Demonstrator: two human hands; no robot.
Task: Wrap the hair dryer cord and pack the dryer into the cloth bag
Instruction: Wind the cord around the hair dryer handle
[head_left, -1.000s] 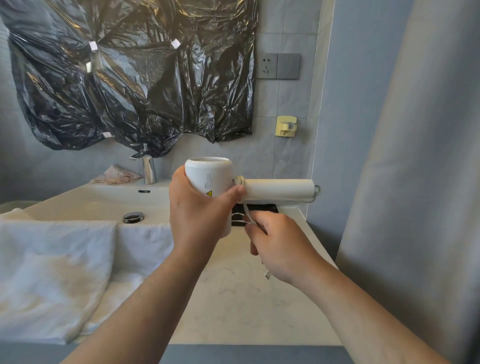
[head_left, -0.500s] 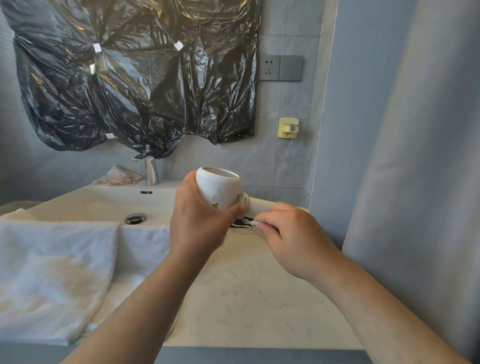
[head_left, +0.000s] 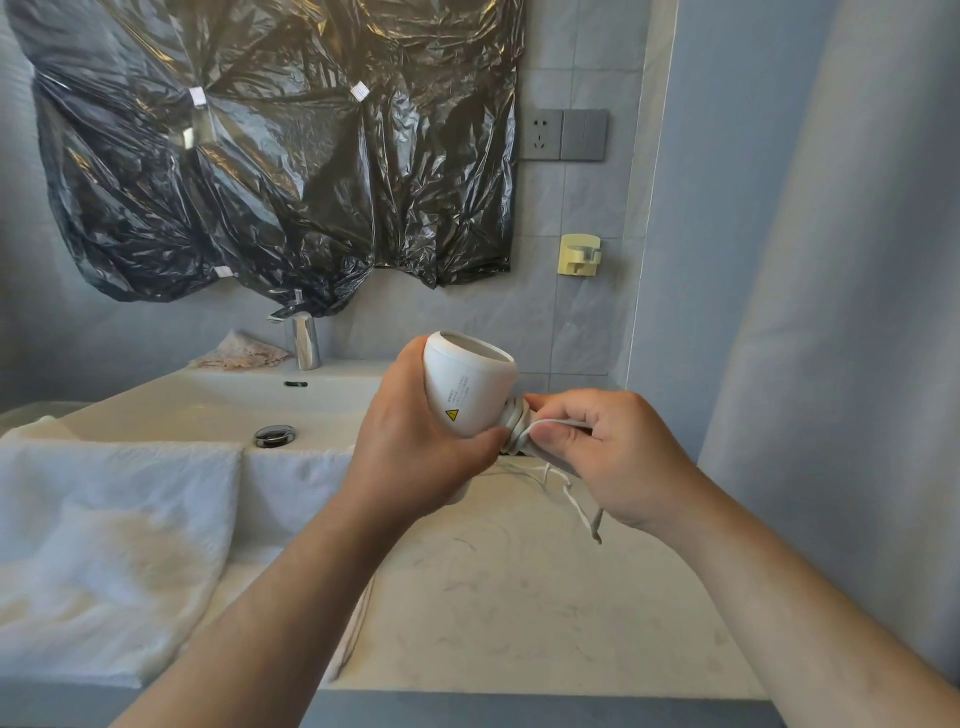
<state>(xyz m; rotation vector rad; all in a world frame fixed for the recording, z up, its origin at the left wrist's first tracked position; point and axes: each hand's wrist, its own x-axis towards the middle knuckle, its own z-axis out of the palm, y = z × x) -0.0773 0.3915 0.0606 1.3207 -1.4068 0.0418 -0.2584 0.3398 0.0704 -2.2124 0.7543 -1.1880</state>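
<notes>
A white hair dryer (head_left: 465, 387) is held above the counter, its open barrel end tilted up and to the right. My left hand (head_left: 415, 447) grips the barrel from the left. My right hand (head_left: 608, 457) covers the handle and pinches the white cord (head_left: 558, 423). A few turns of cord lie around the handle where it joins the barrel. A loose end of cord (head_left: 584, 512) hangs below my right hand. The cloth bag is not in view.
A pale marble counter (head_left: 519, 597) runs below my hands, with a white sink (head_left: 218, 405) and chrome tap (head_left: 305, 343) to the left. White towels (head_left: 104, 545) drape the sink's front edge. A wall socket (head_left: 563, 135) and yellow hook (head_left: 580, 254) sit on the back wall; a grey curtain (head_left: 841, 312) hangs right.
My right hand has come up from below the handle and closed over it, carrying the cord around. The handle, plain to see a second ago, is now hidden. The barrel has tilted right.
</notes>
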